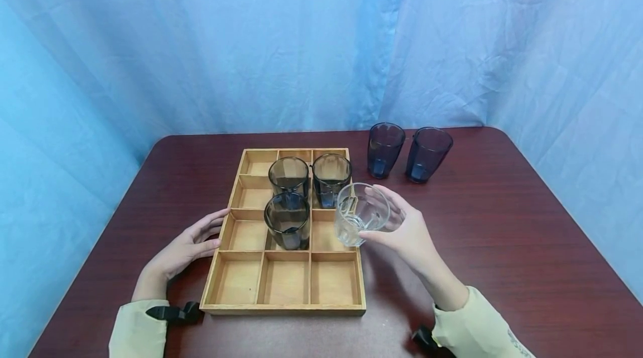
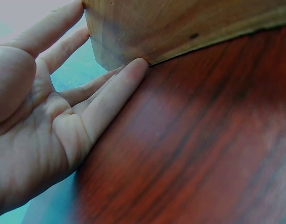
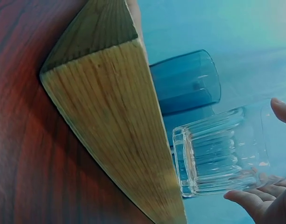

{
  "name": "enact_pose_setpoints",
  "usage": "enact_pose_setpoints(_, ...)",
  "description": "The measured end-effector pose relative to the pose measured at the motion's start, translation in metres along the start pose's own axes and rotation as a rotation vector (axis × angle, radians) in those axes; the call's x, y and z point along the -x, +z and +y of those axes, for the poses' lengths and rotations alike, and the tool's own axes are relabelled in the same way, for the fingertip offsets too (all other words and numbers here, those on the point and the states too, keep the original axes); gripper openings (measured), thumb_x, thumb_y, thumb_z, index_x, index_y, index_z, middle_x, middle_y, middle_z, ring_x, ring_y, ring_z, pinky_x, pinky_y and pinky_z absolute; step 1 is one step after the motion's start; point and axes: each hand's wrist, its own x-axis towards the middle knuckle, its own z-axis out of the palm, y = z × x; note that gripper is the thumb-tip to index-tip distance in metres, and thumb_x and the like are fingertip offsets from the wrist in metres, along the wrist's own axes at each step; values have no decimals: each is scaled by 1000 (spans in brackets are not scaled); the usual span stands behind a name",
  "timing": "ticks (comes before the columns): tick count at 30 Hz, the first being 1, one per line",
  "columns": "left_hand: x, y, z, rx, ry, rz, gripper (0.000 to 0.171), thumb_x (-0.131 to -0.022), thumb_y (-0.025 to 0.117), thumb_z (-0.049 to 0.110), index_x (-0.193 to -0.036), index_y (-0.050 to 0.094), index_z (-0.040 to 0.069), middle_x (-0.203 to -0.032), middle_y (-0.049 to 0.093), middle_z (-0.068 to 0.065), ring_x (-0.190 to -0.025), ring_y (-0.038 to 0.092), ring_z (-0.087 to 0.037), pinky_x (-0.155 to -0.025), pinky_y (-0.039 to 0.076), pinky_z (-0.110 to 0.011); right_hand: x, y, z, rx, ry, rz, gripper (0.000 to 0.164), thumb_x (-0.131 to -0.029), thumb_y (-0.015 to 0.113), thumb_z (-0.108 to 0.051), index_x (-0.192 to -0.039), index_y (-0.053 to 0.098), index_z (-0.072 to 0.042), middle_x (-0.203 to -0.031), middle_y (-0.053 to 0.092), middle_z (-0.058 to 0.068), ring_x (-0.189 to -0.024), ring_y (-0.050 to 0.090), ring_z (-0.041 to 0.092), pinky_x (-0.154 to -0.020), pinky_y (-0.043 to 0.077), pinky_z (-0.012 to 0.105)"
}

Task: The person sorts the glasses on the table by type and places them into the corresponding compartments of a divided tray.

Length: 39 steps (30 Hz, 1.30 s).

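- Holding the clear glass between thumb and fingers, the right hand has it over the right side of the wooden tray, by the right-hand compartment of the second row from the person; whether its base touches wood is hard to tell.
- Probably stiff and fairly light, with weight low in its thick base; the smooth wall may slip, and a knock against a dark glass could chip it.
- Best gripped round mid-wall, thumb opposite fingers, rather than by the rim.
- Fingers extended, the left hand touches the wooden tray's left wall, a sensible place to steady it on the worktop.
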Motion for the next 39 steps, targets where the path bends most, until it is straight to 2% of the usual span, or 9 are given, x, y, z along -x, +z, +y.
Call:
enact_pose_setpoints(7,1,1,1,-14,1,10,67,-98,57,18,-155,21,14,-154,25,-26,-118,48,4,-88,52,-24,-4,8,0,-27,-17,-14,86,-68,83,4,-143,44,-5,-142,53,17,-127,54,8,-96,47,16)
enact_pose_setpoints(12,1,1,1,-27,-10,14,68,-98,57,18,-155,21,14,-154,26,-24,-128,46,-14,-88,52,-24,-7,12,0,-26,-3,-26,85,-69,84,2,-143,45,-9,-143,52,15,-129,53,11,-97,46,17)
enact_pose_setpoints(16,1,0,1,-33,-11,15,68,-98,57,18,-155,21,14,-153,27,-25,-133,39,-35,-88,52,-25,-9,15,-1,-7,8,-24,85,-69,84,1,-144,45,-11,-143,53,12,-130,52,13,-98,46,18)
enact_pose_setpoints(19,1,0,1,-37,-5,15,68,-98,57,19,-156,21,14,-153,27,-26,-133,38,-37,-88,53,-26,-10,16,0,10,19,-17,86,-69,84,1,-144,45,-12,-142,54,11,-131,52,17,-100,46,21)
enact_pose_setpoints(23,0,0,0,-36,-9,18,68,-98,57,19,-155,21,15,-153,26,-25,-126,47,-11,-88,52,-25,-12,18,3,33,34,-21,86,-69,85,-1,-144,45,-13,-141,56,7,-132,51,18,-104,44,32)
enact_pose_setpoints(26,0,0,-1,-25,-16,18,68,-98,58,20,-155,21,16,-154,26,-24,-116,48,7,-88,52,-24,-14,20,6,38,35,-31,86,-69,85,-2,-144,44,-12,-141,56,5,-133,50,18,-105,42,39)
enact_pose_setpoints(30,-1,0,-2,-16,-20,19,69,-97,58,21,-155,21,17,-154,25,-24,-114,48,10,-89,52,-25,-15,23,11,39,39,-36,88,-68,85,-2,-145,43,-9,-142,55,5,-133,49,18,-106,41,40)
enact_pose_setpoints(34,-1,1,-1,-22,-25,24,69,-97,59,21,-155,22,16,-154,26,-24,-120,48,0,-88,52,-24,-15,25,13,20,50,-42,88,-68,84,1,-145,43,-8,-142,54,7,-134,48,19,-106,41,37)
enact_pose_setpoints(39,0,2,1,-22,-15,23,68,-98,58,19,-155,22,13,-153,27,-25,-133,40,-36,-88,53,-26,-16,26,14,15,60,-52,87,-68,84,2,-144,44,-8,-143,54,8,-135,48,21,-105,42,37)
